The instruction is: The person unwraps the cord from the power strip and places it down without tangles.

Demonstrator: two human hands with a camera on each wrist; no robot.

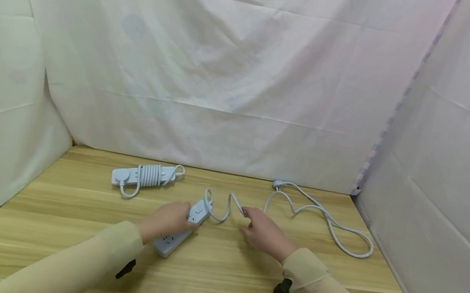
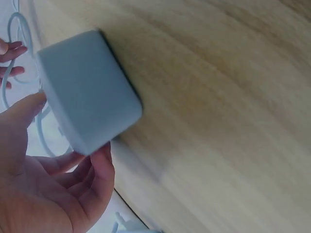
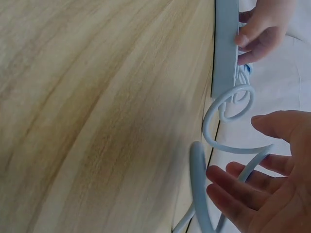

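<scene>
A white power strip [image 1: 169, 244] lies slantwise on the wooden table. My left hand [image 1: 166, 220] grips it across the middle; the left wrist view shows the thumb on one side edge and fingertips on the other, with the strip's plain end [image 2: 90, 92] facing the camera. From its far end runs a wavy white cord [image 1: 219, 219]. My right hand [image 1: 266, 235] is at this cord, to the right of the strip. In the right wrist view its thumb stands apart from the loosely bent fingers [image 3: 233, 187], and the cord passes between them without being pinched.
At the back left lies a second power strip [image 1: 121, 176] with its cord [image 1: 150, 175] wound around it. The loose cord's plug [image 1: 278, 184] rests at the back right, near a long cord loop [image 1: 357, 255]. White cloth [image 1: 238, 66] walls off the back and sides.
</scene>
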